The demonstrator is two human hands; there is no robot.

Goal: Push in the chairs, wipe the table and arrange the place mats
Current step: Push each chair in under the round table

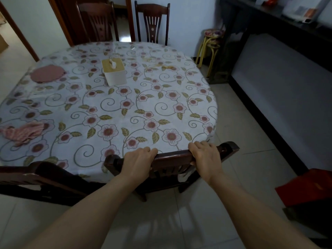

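**Both hands on the top rail of the near chair**

The left hand (pixel 138 161) and the right hand (pixel 206 157) are both closed over the top rail of the wooden chair (pixel 172 156) at the lower centre of the frame, fingers curled over its far edge. The chair looks like solid dark wood, so I judge it stiff and rather heavy; the top rail is a good place to hold, and its legs may scrape or catch on the tile floor (pixel 179 212) when pushed. Its back is already close to the edge of the worktop (pixel 179 108).

A second chair (pixel 36 177) stands at the lower left, and two more chairs (pixel 152 20) at the top of the frame.

On the flowered cloth lie a pink rag (pixel 25 133) at the left edge, a round pink place mat (pixel 47 73) at the upper left, and a tissue box (pixel 114 71) near the middle. The rag looks soft and light.

A stool (pixel 212 42) stands by the wall at the upper right.
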